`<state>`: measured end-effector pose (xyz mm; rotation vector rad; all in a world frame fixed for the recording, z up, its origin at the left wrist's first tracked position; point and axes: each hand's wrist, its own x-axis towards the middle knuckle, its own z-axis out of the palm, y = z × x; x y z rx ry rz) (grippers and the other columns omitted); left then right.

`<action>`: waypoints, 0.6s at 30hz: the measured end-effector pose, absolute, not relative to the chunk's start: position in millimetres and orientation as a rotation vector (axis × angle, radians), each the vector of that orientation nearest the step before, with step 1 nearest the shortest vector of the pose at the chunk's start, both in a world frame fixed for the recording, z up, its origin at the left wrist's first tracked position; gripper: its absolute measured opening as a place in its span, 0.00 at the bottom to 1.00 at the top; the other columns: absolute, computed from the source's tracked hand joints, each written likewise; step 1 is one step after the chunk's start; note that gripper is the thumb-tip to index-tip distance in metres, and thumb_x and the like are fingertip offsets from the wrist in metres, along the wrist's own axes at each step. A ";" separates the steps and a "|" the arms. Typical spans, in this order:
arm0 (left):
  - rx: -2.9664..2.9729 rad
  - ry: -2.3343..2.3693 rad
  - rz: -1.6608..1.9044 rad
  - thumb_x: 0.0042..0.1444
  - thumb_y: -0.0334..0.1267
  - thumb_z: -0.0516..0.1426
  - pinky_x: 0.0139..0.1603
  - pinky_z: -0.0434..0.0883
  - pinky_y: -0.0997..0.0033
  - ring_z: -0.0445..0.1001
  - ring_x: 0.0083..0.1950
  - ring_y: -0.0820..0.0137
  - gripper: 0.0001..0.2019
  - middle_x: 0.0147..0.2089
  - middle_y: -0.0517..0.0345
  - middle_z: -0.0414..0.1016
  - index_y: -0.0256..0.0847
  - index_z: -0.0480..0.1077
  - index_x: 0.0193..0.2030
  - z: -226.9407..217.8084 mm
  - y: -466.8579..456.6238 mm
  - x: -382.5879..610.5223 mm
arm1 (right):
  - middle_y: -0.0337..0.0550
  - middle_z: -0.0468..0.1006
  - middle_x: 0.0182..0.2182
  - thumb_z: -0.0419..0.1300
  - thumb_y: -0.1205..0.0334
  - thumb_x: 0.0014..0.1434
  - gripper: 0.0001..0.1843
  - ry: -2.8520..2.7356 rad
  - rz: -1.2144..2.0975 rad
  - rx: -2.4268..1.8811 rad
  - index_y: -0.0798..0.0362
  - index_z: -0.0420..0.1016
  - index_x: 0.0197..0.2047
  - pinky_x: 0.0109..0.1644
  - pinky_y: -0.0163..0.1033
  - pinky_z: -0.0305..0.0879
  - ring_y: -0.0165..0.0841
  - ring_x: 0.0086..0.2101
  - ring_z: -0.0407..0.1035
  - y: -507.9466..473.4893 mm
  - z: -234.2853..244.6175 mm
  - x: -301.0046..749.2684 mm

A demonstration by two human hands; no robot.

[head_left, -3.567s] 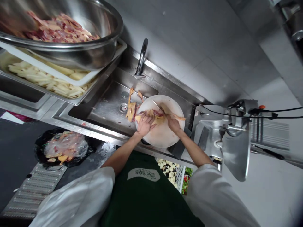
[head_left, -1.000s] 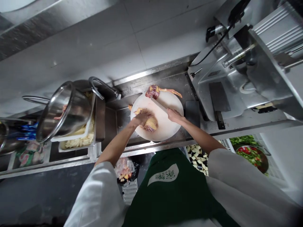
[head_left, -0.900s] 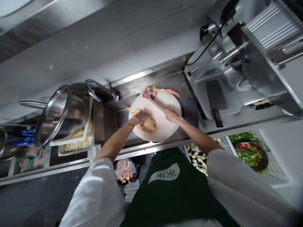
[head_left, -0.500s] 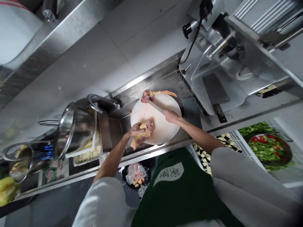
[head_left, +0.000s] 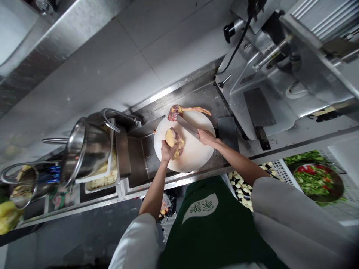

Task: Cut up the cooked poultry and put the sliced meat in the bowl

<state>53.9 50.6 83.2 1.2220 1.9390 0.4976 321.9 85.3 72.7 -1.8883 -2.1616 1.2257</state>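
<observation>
On a round white cutting board [head_left: 196,157], my left hand [head_left: 167,151] grips a piece of raw poultry [head_left: 177,142] with yellow skin and pinkish flesh. My right hand [head_left: 206,137] is closed round the handle of a cleaver [head_left: 187,126], whose blade points up and to the left across the board. The blade's far end touches or nearly touches a second raw poultry piece [head_left: 175,112], dark red with a long yellowish neck-like strip [head_left: 198,109], at the board's back edge. The cleaver's handle is mostly hidden in my fingers.
Another cleaver [head_left: 259,112] lies on the metal slicing machine [head_left: 280,89] at right. Steel pots [head_left: 89,153] stand at left beside a sink basin [head_left: 137,157]. Below right are cut eggplant [head_left: 242,190] and a bowl of green and red vegetables [head_left: 318,183]. A black-bagged bin [head_left: 169,205] stands below.
My left hand has moved up and inward on the board, and the poultry piece in it has turned, its yellow side now up. The right hand and cleaver have barely shifted.
</observation>
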 end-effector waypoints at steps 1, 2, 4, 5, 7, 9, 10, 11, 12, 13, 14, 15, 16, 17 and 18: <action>1.203 2.054 0.439 0.44 0.53 0.70 0.53 0.73 0.57 0.77 0.57 0.53 0.32 0.55 0.39 0.77 0.42 0.61 0.48 77.6 51.3 52.4 | 0.56 0.80 0.51 0.51 0.63 0.71 0.14 -2.163 1.220 -1.890 0.56 0.70 0.56 0.49 0.37 0.65 0.42 0.51 0.75 85.4 71.9 322.1; 1.161 2.151 0.425 0.41 0.52 0.72 0.53 0.73 0.56 0.77 0.56 0.52 0.32 0.53 0.39 0.77 0.42 0.61 0.46 72.4 52.4 50.5 | 0.55 0.80 0.51 0.51 0.63 0.71 0.14 -2.165 1.222 -1.888 0.56 0.70 0.55 0.49 0.37 0.65 0.42 0.51 0.75 85.4 71.4 322.4; 1.061 2.214 0.501 0.38 0.49 0.74 0.51 0.73 0.57 0.78 0.55 0.52 0.32 0.50 0.41 0.79 0.42 0.63 0.45 64.9 55.9 47.1 | 0.55 0.81 0.50 0.51 0.63 0.71 0.14 -2.163 1.232 -1.885 0.55 0.70 0.55 0.49 0.37 0.65 0.42 0.51 0.75 85.4 71.0 323.1; 1.012 2.180 0.565 0.38 0.47 0.74 0.50 0.74 0.59 0.79 0.54 0.53 0.31 0.48 0.43 0.80 0.41 0.64 0.45 63.2 58.1 46.3 | 0.55 0.81 0.50 0.52 0.63 0.71 0.14 -2.160 1.238 -1.881 0.55 0.70 0.55 0.49 0.37 0.65 0.42 0.51 0.75 85.5 71.0 323.5; 0.884 2.052 0.700 0.39 0.43 0.73 0.47 0.76 0.60 0.80 0.51 0.55 0.28 0.45 0.44 0.81 0.39 0.67 0.44 64.0 62.4 48.2 | 0.55 0.81 0.50 0.52 0.63 0.71 0.14 -2.147 1.244 -1.872 0.56 0.70 0.56 0.50 0.37 0.65 0.42 0.51 0.75 85.7 71.2 324.8; 0.738 1.862 0.843 0.44 0.43 0.71 0.47 0.77 0.59 0.81 0.48 0.56 0.25 0.45 0.44 0.81 0.36 0.69 0.46 69.2 64.8 55.2 | 0.56 0.80 0.51 0.51 0.62 0.71 0.15 -2.124 1.250 -1.873 0.56 0.69 0.57 0.50 0.38 0.65 0.43 0.51 0.75 85.9 71.6 326.6; 0.686 1.750 0.911 0.46 0.44 0.69 0.48 0.78 0.58 0.81 0.48 0.57 0.24 0.46 0.44 0.81 0.36 0.70 0.47 72.4 64.7 60.0 | 0.57 0.80 0.51 0.51 0.62 0.71 0.15 -2.112 1.260 -1.876 0.56 0.69 0.57 0.50 0.38 0.65 0.44 0.52 0.75 86.0 72.0 327.6; 0.663 1.635 0.968 0.48 0.45 0.68 0.50 0.78 0.57 0.81 0.49 0.57 0.25 0.48 0.44 0.81 0.36 0.70 0.50 75.4 63.8 65.5 | 0.57 0.80 0.52 0.51 0.61 0.71 0.15 -2.100 1.271 -1.879 0.56 0.69 0.58 0.49 0.39 0.65 0.44 0.52 0.75 85.9 72.4 328.5; 0.667 1.530 1.012 0.51 0.47 0.67 0.52 0.78 0.57 0.81 0.51 0.57 0.26 0.50 0.44 0.80 0.37 0.70 0.53 77.6 62.0 71.0 | 0.57 0.80 0.52 0.51 0.61 0.71 0.16 -2.092 1.281 -1.879 0.56 0.68 0.58 0.49 0.39 0.65 0.44 0.52 0.75 85.8 72.9 329.3; 0.688 1.462 1.043 0.53 0.49 0.66 0.54 0.78 0.57 0.80 0.54 0.58 0.27 0.52 0.45 0.79 0.39 0.69 0.56 78.6 59.4 76.4 | 0.58 0.80 0.52 0.52 0.61 0.71 0.16 -2.089 1.293 -1.877 0.56 0.68 0.59 0.49 0.38 0.65 0.44 0.52 0.75 85.7 73.3 329.9; 0.713 1.458 1.066 0.55 0.50 0.65 0.55 0.78 0.57 0.80 0.55 0.59 0.28 0.54 0.45 0.79 0.40 0.67 0.58 78.3 56.3 81.3 | 0.58 0.80 0.51 0.52 0.61 0.71 0.16 -2.089 1.303 -1.875 0.56 0.68 0.59 0.49 0.38 0.65 0.44 0.52 0.75 85.5 73.7 330.1; 0.731 1.529 1.080 0.55 0.51 0.65 0.55 0.78 0.58 0.79 0.56 0.60 0.29 0.55 0.45 0.78 0.41 0.65 0.59 76.6 52.6 85.2 | 0.57 0.80 0.51 0.52 0.61 0.71 0.16 -2.091 1.308 -1.872 0.56 0.69 0.59 0.49 0.38 0.65 0.43 0.52 0.75 85.4 74.0 330.1; 0.743 1.661 1.074 0.55 0.52 0.66 0.54 0.78 0.59 0.80 0.55 0.61 0.30 0.55 0.45 0.77 0.41 0.63 0.59 73.9 48.6 87.9 | 0.57 0.80 0.50 0.53 0.61 0.71 0.16 -2.093 1.308 -1.872 0.56 0.69 0.58 0.50 0.38 0.65 0.43 0.52 0.76 85.5 74.0 329.9; 0.754 1.823 1.039 0.54 0.52 0.67 0.53 0.78 0.60 0.80 0.53 0.62 0.32 0.54 0.45 0.77 0.41 0.61 0.58 70.7 44.2 89.1 | 0.57 0.81 0.50 0.53 0.61 0.71 0.15 -2.095 1.306 -1.873 0.56 0.69 0.58 0.50 0.38 0.65 0.43 0.51 0.76 85.7 73.7 329.7; 0.775 1.980 0.974 0.53 0.52 0.68 0.51 0.79 0.61 0.80 0.51 0.63 0.32 0.53 0.44 0.77 0.40 0.60 0.57 67.6 39.5 88.6 | 0.57 0.81 0.49 0.53 0.61 0.71 0.15 -2.095 1.300 -1.874 0.56 0.70 0.57 0.50 0.38 0.65 0.43 0.51 0.76 86.0 73.1 329.6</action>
